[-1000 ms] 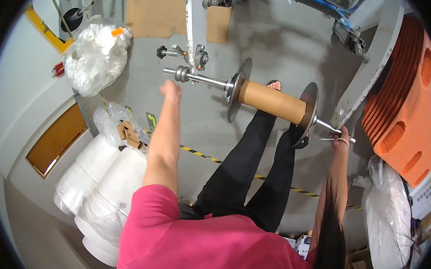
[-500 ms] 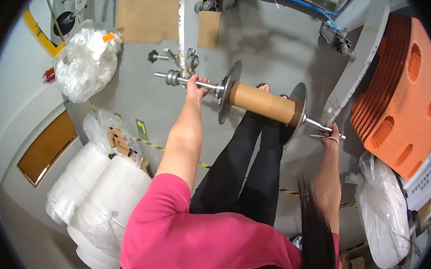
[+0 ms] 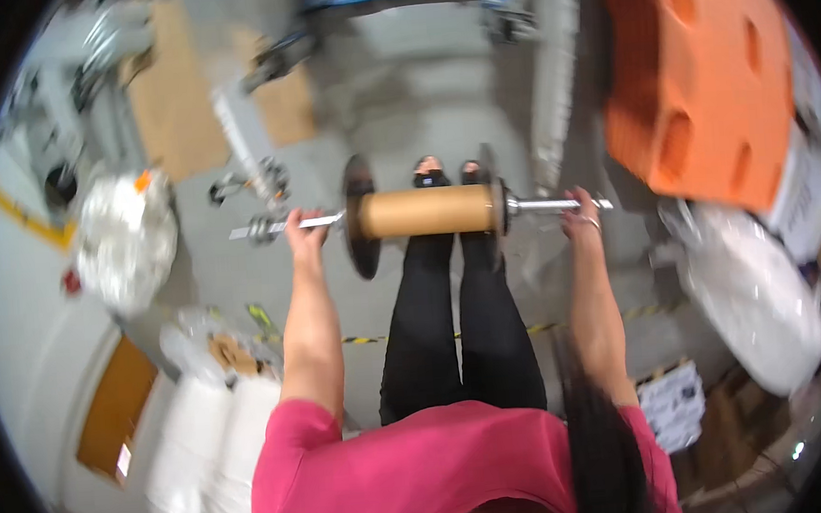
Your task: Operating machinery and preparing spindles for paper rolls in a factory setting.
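A metal shaft (image 3: pixel 544 205) lies level across the view in front of me, carrying a brown cardboard core (image 3: pixel 427 211) between two dark round discs. The left disc (image 3: pixel 363 250) and the right disc (image 3: pixel 493 169) stand upright at the core's ends. My left hand (image 3: pixel 305 227) is closed around the shaft left of the discs, just inside some ring-shaped collars (image 3: pixel 260 230). On the far side, my right hand (image 3: pixel 581 212) grips the shaft close to its right end. Whether the shaft also rests on the machine frame, I cannot tell; the picture is blurred.
Machine frame bars rise beyond both shaft ends, the left bar (image 3: pixel 243 135) and the right bar (image 3: pixel 555 88). Stacked orange plastic pieces (image 3: pixel 700 79) and a wrapped white bag (image 3: pixel 751 292) are at right. White rolls (image 3: pixel 192 449) and a bag of white material (image 3: pixel 126 241) stand left.
The whole view has turned, so the shaft that slanted down to the right now looks level. Both hands keep hold of it. The shaft sits slightly nearer me relative to the left frame bar.
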`<move>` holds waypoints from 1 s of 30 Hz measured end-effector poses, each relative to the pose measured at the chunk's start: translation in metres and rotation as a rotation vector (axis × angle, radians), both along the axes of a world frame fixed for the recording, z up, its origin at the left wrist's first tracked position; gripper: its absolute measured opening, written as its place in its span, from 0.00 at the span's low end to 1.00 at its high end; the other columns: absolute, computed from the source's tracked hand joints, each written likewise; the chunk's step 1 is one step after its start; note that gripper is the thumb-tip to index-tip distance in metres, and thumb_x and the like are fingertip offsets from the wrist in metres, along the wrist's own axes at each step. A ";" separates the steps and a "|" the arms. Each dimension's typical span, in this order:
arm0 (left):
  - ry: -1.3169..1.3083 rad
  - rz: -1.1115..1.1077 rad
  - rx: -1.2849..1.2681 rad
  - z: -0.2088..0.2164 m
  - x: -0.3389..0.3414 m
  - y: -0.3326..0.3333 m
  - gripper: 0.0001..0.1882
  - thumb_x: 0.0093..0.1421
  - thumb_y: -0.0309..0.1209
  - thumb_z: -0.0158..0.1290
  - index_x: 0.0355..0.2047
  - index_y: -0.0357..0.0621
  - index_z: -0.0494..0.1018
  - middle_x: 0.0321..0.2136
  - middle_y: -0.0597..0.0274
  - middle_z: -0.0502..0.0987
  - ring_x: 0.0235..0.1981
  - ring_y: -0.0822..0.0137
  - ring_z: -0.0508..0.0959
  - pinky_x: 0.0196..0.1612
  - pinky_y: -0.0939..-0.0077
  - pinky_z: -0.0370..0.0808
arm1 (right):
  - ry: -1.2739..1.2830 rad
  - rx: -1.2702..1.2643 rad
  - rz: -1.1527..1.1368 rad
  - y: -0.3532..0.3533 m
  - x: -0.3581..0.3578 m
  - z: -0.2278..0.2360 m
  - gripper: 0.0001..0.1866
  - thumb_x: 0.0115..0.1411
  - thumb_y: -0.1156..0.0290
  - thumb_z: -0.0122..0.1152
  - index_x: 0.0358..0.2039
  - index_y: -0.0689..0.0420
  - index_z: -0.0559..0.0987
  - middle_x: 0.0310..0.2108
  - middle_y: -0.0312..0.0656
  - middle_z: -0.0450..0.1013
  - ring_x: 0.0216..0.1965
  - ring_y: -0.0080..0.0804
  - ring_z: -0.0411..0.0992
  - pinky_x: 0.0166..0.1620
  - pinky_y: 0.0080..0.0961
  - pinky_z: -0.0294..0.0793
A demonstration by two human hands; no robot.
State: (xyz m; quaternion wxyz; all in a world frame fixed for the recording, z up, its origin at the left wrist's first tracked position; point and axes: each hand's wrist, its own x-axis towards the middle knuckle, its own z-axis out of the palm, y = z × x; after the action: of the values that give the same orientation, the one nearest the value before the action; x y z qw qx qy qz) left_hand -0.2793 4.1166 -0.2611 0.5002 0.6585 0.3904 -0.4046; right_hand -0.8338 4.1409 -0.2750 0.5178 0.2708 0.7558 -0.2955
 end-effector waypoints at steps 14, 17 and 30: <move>-0.145 -0.450 -0.007 0.127 -0.029 0.080 0.16 0.54 0.36 0.49 0.14 0.48 0.58 0.15 0.67 0.61 0.22 0.70 0.65 0.29 0.74 0.72 | 0.230 -0.278 -0.211 0.018 -0.012 0.203 0.08 0.51 0.68 0.57 0.24 0.53 0.68 0.19 0.32 0.66 0.20 0.17 0.68 0.10 0.12 0.49; -0.049 -0.313 -0.084 0.145 -0.046 0.060 0.15 0.54 0.35 0.49 0.15 0.48 0.58 0.15 0.69 0.61 0.21 0.71 0.65 0.27 0.76 0.71 | 0.232 -0.353 -0.291 0.033 -0.030 0.217 0.06 0.51 0.69 0.57 0.24 0.52 0.69 0.19 0.33 0.67 0.19 0.19 0.69 0.10 0.11 0.51; -0.225 -0.543 0.057 0.237 -0.283 0.091 0.13 0.51 0.40 0.48 0.18 0.49 0.59 0.22 0.64 0.66 0.30 0.62 0.70 0.38 0.63 0.71 | 0.219 -0.473 -0.296 0.014 -0.250 0.256 0.07 0.47 0.74 0.58 0.25 0.56 0.68 0.17 0.37 0.66 0.19 0.27 0.68 0.21 0.23 0.67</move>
State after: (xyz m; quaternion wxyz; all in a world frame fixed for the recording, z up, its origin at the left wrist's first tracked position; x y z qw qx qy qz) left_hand -0.5625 4.2075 -0.0238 0.3953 0.7933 0.1532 -0.4370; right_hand -1.0841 4.1547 -0.0193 0.4333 0.2163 0.6696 -0.5631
